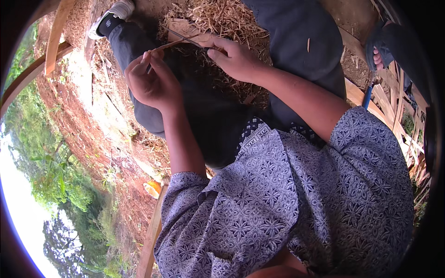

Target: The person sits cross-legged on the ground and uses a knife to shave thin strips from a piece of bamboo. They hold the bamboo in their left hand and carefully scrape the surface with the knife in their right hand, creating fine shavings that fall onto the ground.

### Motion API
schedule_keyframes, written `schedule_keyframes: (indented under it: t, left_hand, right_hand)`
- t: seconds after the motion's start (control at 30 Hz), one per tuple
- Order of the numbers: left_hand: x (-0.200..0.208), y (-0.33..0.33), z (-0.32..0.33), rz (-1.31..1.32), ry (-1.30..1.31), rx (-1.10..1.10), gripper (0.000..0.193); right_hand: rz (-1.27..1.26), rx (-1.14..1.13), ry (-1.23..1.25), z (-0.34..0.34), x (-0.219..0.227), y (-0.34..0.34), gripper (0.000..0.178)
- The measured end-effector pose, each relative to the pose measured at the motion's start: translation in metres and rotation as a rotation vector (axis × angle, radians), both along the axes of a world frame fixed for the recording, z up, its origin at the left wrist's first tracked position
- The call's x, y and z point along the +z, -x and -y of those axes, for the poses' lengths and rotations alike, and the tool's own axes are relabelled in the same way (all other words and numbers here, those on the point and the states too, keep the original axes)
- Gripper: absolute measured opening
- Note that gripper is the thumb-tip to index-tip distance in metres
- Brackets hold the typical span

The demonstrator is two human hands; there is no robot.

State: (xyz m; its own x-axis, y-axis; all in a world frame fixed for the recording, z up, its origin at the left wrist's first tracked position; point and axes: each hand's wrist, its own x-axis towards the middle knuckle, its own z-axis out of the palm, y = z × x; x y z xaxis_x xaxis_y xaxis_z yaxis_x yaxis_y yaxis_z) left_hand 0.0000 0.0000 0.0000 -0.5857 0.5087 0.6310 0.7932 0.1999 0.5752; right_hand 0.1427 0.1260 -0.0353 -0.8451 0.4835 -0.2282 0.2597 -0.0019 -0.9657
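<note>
My left hand [153, 81] is closed, pinching a thin brown wooden stick [172, 45] between thumb and fingertips. The stick points to the right, toward my other hand. My right hand [238, 60] is closed round the end of a slim dark knife [192, 41]; its handle is hidden in the fingers. The narrow blade crosses the stick and seems to touch it, though contact is hard to judge. Both hands are held out over the gap between my dark-trousered legs. Behind the blade lies a flat pale board [178, 25].
Curled wood shavings [227, 18] cover the ground between my legs. At right, another person's hand [378, 58] shows near a blue tool [367, 97] and split wood strips [398, 99]. Timber beams [58, 37] stand at upper left, beside a bare reddish slope [97, 134].
</note>
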Motion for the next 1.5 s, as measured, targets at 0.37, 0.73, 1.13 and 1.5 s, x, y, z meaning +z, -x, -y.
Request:
schedule_keyframes:
  t: [0.37, 0.73, 1.13, 1.5]
  left_hand:
    - [0.021, -0.019, 0.026, 0.074, 0.097, 0.004, 0.009]
    - [0.02, -0.017, 0.026, 0.066, 0.113, -0.004, 0.01]
    - [0.019, -0.021, 0.028, 0.121, 0.094, -0.003, 0.009]
    - [0.021, -0.022, 0.025, 0.109, 0.114, 0.02, 0.008]
  right_hand:
    - [-0.002, -0.038, 0.046, 0.043, 0.034, -0.023, 0.033]
    - [0.088, -0.032, 0.004, 0.044, 0.033, -0.026, 0.031]
    - [0.235, -0.041, 0.016, 0.045, 0.017, -0.026, 0.033]
    - [0.334, -0.059, 0.058, 0.041, -0.001, -0.017, 0.032]
